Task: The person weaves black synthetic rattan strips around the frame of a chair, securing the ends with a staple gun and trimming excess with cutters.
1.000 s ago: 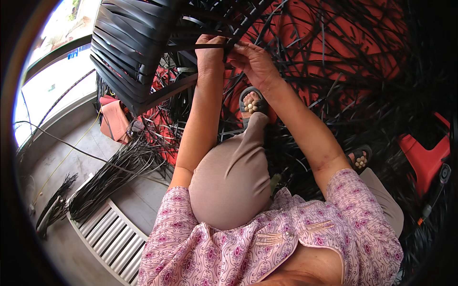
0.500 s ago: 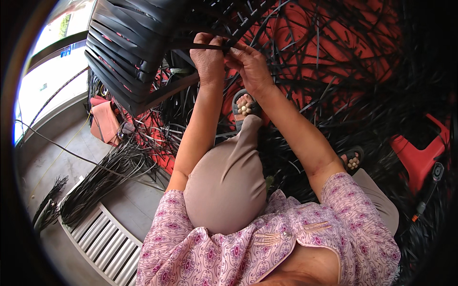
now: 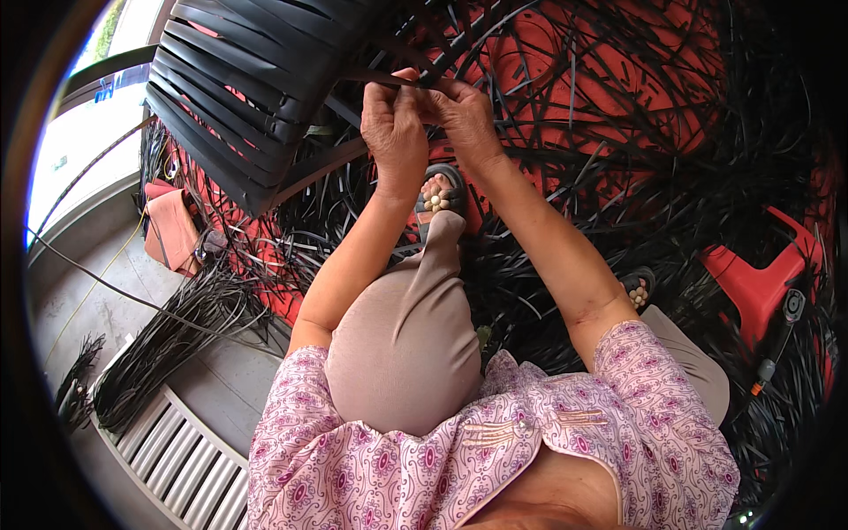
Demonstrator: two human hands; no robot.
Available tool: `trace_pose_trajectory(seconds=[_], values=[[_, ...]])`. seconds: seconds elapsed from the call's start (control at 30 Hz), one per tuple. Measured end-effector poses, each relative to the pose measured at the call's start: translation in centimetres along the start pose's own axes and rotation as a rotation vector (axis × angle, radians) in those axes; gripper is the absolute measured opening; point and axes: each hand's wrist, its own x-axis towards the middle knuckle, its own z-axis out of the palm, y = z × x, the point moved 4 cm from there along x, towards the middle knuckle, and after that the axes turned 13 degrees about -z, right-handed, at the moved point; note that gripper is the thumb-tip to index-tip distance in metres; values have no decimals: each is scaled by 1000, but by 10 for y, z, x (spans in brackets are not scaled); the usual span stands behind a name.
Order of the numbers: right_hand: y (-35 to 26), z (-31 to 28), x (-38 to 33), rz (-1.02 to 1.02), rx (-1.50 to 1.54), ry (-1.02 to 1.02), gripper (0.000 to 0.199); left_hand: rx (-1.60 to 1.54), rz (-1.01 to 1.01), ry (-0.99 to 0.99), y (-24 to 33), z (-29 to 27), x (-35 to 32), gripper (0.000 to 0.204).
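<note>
A woven piece of wide black strips on a frame [image 3: 231, 97] fills the upper left, its strips lying side by side. Just right of it, my left hand [image 3: 395, 119] pinches a flat black strip [image 3: 375, 78] that runs out from the weaving. My right hand [image 3: 461, 121] meets it there, thumb and fingers closed on the same strip. The two hands' fingertips touch or nearly touch, and the exact spot between them is partly hidden. Below the weaving, a dark bar of the frame [image 3: 322, 166] slants up toward my left wrist.
Loose black strips [image 3: 601, 124] lie tangled over a red mat [image 3: 521, 53]. At left, a strip bundle [image 3: 168, 340] lies across a white slatted piece [image 3: 190, 455] near a salmon-coloured cloth [image 3: 170, 231]. A red plastic piece [image 3: 751, 283] and a tool with an orange tip [image 3: 767, 371] lie right.
My left hand has turned and shifted slightly right and down, its fingers now closer to my right hand's. The whole view has shifted a little, the weaving's lower corner appearing slightly lower.
</note>
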Motion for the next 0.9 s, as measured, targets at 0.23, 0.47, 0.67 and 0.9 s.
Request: trace_pose_trajectory(seconds=[0.23,0.47,0.67,0.9], values=[[-18,-11,15,143,-293,-235,22,332,418,103,-3,-3,-20,10],[-24,-15,19,167,-253,-346,23,541,634,33,-21,-9,-28,28],[-21,-14,24,204,-328,-370,22,697,813,24,-21,-7,-27,33],[-16,-16,27,43,-492,-410,18,816,850,-41,-23,-6,-28,29]])
